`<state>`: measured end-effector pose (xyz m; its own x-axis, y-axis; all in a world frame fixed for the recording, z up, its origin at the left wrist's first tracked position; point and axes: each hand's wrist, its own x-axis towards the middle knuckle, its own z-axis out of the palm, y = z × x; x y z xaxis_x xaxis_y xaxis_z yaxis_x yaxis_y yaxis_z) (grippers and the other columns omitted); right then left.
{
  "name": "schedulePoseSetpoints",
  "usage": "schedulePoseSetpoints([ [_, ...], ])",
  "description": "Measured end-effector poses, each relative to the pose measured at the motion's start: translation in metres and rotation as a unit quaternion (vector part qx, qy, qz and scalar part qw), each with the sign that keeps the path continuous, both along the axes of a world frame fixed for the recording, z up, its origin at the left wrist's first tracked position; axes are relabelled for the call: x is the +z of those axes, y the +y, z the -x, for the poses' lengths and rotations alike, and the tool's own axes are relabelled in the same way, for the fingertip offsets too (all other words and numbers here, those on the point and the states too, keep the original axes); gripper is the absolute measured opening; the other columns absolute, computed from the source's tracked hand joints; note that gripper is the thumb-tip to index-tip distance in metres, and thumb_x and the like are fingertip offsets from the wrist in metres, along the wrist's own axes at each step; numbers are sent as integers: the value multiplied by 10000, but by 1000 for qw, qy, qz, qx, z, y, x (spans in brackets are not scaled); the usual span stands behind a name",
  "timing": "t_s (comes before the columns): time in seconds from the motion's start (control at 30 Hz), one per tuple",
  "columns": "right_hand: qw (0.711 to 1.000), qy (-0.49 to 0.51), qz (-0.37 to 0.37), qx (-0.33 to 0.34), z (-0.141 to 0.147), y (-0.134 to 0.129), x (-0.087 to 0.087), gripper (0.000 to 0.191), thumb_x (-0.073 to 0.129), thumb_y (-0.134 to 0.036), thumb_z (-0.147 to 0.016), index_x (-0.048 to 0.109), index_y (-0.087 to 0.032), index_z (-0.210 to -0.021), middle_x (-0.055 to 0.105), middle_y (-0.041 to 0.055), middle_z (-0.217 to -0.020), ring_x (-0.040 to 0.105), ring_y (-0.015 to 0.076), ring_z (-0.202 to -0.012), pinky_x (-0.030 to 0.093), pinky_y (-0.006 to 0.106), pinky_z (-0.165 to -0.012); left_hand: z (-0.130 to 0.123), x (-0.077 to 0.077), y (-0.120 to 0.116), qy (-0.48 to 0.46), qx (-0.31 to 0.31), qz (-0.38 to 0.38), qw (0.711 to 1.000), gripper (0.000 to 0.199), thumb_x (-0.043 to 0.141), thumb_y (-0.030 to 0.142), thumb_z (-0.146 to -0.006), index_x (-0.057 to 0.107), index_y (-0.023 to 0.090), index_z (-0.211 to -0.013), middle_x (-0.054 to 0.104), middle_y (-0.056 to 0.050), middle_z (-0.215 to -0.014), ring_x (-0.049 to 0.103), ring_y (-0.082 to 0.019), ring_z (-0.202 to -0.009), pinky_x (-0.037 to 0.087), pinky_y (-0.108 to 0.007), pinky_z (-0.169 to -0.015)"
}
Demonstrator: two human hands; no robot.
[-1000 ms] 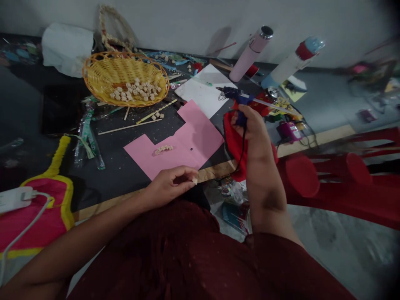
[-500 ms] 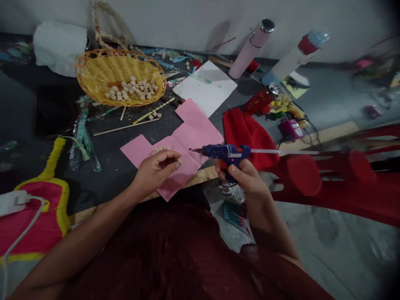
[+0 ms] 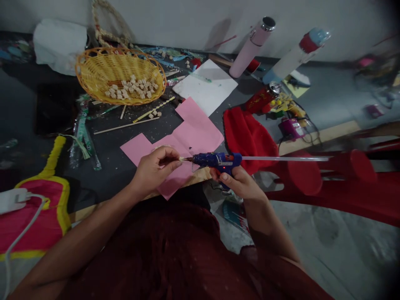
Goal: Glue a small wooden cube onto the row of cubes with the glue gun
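Observation:
Between the thumb and forefinger of my left hand (image 3: 153,167) a small pale cube (image 3: 181,158) is pinched, mostly covered by the fingertips. My right hand (image 3: 240,181) wraps round the handle of a blue hot glue gun (image 3: 215,159), its nozzle at the cube. A long clear glue stick (image 3: 284,158) juts from the gun's back end. Under both lies a folded pink sheet of paper (image 3: 196,132) at the table's front edge. Behind my left fingers a cluster of pale cubes on the paper is mostly hidden.
A yellow wicker basket (image 3: 120,75) holds several pale cubes. Thin sticks (image 3: 126,126) and a white sheet (image 3: 208,85) lie behind the paper. Red cloth (image 3: 248,137), a red can (image 3: 259,99) and a pink flask (image 3: 251,50) stand or lie to the right. Red stools (image 3: 304,175) are nearby.
My right hand has brought the glue gun left and slightly down, so its nozzle now meets the cube. My left hand has stayed nearly in place.

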<state>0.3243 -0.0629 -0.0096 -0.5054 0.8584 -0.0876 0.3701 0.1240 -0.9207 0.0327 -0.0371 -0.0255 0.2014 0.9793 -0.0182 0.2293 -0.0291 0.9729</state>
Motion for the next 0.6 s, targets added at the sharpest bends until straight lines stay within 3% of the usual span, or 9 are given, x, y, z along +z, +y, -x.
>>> schedulePoseSetpoints([
  [0.6, 999, -37, -12, -18, -4, -2, 0, 521, 507, -669, -1022, 718, -199, -938, 654, 36, -819, 564, 153, -710, 486, 283, -679, -3, 1, 1, -10, 4, 5, 1000, 196, 764, 377, -822, 719, 210, -914, 748, -18, -918, 689, -159, -831, 578, -283, -795],
])
